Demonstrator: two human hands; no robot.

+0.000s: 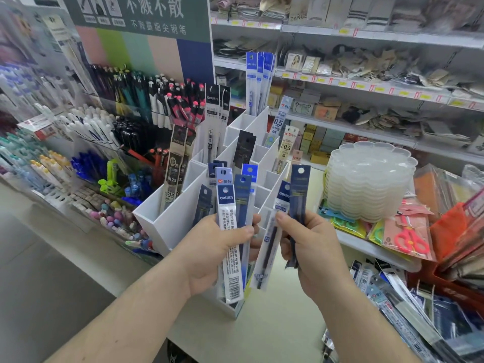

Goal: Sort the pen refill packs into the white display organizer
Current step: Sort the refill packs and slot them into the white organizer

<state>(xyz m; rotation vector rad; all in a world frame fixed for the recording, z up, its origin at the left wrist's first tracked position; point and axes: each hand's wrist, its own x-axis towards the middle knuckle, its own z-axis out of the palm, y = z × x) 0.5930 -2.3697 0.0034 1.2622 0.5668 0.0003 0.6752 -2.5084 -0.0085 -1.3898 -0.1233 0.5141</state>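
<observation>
The white display organizer (180, 213) stands on the counter with tall divided slots; several refill packs stick up from its back and middle slots. My left hand (212, 247) grips a fanned bundle of blue and white refill packs (227, 226) upright in front of the organizer. My right hand (306, 242) pinches a dark navy refill pack (298, 203) between thumb and fingers, with a clear pack (269, 247) slanting between the two hands. Which hand holds that clear pack I cannot tell.
A pile of loose refill packs (408, 310) lies at the lower right. A stack of clear plastic palettes (366, 182) stands right of the organizer, with packaged scissors (408, 237) in front. A pen display rack (104, 142) fills the left; shelves run behind.
</observation>
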